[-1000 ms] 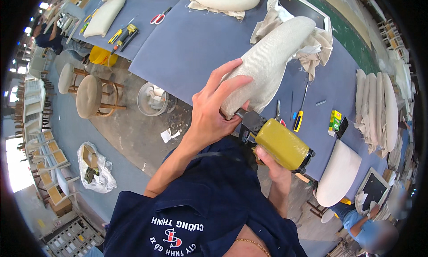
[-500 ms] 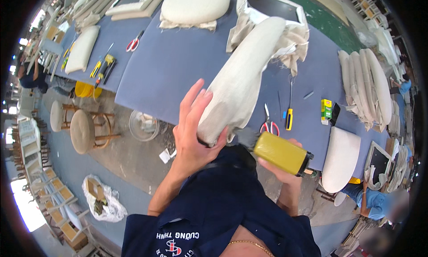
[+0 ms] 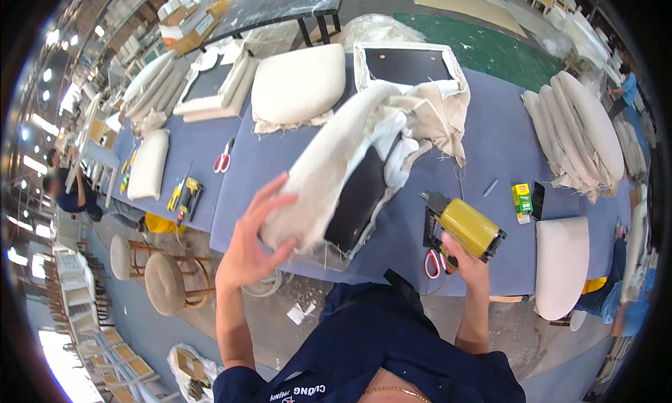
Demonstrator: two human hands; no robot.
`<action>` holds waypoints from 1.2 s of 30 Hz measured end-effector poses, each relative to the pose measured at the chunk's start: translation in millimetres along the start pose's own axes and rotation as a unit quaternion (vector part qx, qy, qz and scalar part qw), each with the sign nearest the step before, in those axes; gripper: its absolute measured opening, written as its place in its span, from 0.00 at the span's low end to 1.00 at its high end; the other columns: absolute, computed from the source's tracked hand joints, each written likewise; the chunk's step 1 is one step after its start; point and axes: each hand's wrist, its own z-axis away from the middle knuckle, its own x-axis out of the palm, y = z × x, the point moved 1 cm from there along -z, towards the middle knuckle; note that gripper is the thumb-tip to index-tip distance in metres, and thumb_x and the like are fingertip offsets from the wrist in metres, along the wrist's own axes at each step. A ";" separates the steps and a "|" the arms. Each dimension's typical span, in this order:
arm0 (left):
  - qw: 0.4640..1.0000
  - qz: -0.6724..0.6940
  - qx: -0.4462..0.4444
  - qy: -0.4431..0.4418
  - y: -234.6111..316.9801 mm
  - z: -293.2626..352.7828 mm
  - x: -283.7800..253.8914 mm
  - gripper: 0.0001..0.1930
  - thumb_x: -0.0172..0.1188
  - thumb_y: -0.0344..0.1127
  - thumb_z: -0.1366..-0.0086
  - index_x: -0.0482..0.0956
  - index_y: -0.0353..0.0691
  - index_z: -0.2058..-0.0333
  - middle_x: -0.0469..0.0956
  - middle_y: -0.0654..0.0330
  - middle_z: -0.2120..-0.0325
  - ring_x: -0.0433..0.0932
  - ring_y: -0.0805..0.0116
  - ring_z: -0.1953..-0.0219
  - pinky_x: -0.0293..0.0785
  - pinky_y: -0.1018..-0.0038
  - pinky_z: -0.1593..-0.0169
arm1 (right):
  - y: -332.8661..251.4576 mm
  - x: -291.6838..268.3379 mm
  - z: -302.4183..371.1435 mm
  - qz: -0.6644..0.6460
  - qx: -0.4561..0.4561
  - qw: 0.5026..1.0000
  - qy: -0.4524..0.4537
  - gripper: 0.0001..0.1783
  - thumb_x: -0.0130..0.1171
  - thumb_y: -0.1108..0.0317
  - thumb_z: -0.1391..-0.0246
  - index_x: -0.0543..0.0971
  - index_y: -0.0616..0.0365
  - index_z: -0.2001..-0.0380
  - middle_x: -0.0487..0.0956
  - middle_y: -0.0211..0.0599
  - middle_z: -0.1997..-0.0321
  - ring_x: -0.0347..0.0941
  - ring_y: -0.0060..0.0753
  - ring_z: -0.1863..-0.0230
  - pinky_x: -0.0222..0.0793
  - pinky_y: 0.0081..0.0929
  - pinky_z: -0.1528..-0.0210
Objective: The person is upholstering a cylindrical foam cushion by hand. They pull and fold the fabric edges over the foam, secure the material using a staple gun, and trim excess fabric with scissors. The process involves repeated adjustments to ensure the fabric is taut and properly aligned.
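Observation:
An upholstered chair seat (image 3: 322, 161) in cream fabric stands tilted on the table before me. Its black underside board (image 3: 360, 200) shows, with loose fabric and white lining along the rim. My left hand (image 3: 252, 245) spans the seat's near left end, fingers spread along the covered side and thumb by the near edge. My right hand (image 3: 465, 259) is closed around a yellow staple gun (image 3: 470, 224), to the right of the seat and apart from it. Red-handled scissors (image 3: 434, 263) lie partly hidden under the gun.
On the blue-grey table (image 3: 493, 133) rest a green-and-yellow box (image 3: 521, 200), a phone (image 3: 537, 199) and a padded seat (image 3: 562, 263). More seats (image 3: 574, 133) are stacked at right. Behind lie a cushion (image 3: 297, 81) and an unfinished seat (image 3: 409, 64). Round stools (image 3: 168, 284) stand left.
The chair seat has turned, bringing its black underside into view. My right hand has carried the staple gun slightly up and right, away from the seat. The view has shifted.

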 end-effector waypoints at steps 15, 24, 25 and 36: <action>0.891 0.284 -0.336 -0.115 -78.0 -161.7 31.4 0.36 0.41 0.64 0.23 0.67 0.39 0.32 0.72 0.53 0.37 0.71 0.66 0.40 0.69 0.71 0.38 | 1.5 129.6 -89.5 -0.007 -0.111 0.986 -0.121 0.18 0.75 0.63 0.46 0.84 0.62 0.56 0.87 0.35 0.61 0.83 0.30 0.60 0.74 0.27 0.54; 0.968 -0.108 -0.207 -0.092 -76.4 -116.7 2.5 0.38 0.30 0.63 0.21 0.53 0.37 0.27 0.59 0.38 0.30 0.58 0.42 0.27 0.51 0.58 0.27 | 34.0 188.0 -84.7 -0.072 -0.109 0.986 -0.106 0.19 0.73 0.65 0.43 0.80 0.65 0.54 0.87 0.40 0.57 0.85 0.33 0.57 0.76 0.29 0.55; 0.961 -0.219 -0.161 -0.042 -75.0 -108.4 9.6 0.30 0.37 0.54 0.20 0.55 0.42 0.29 0.66 0.36 0.35 0.68 0.38 0.35 0.62 0.54 0.33 | 27.4 184.6 -92.9 0.020 -0.142 0.980 -0.141 0.21 0.72 0.63 0.42 0.79 0.66 0.52 0.87 0.41 0.55 0.84 0.32 0.56 0.76 0.28 0.54; 0.932 -0.354 -0.070 -0.019 -30.0 -98.1 29.3 0.32 0.52 0.40 0.25 0.52 0.48 0.26 0.71 0.40 0.42 0.80 0.37 0.56 0.74 0.52 0.52 | -26.2 155.3 -124.6 -0.126 -0.060 0.972 -0.189 0.18 0.70 0.69 0.41 0.81 0.67 0.51 0.85 0.36 0.57 0.80 0.24 0.58 0.76 0.24 0.54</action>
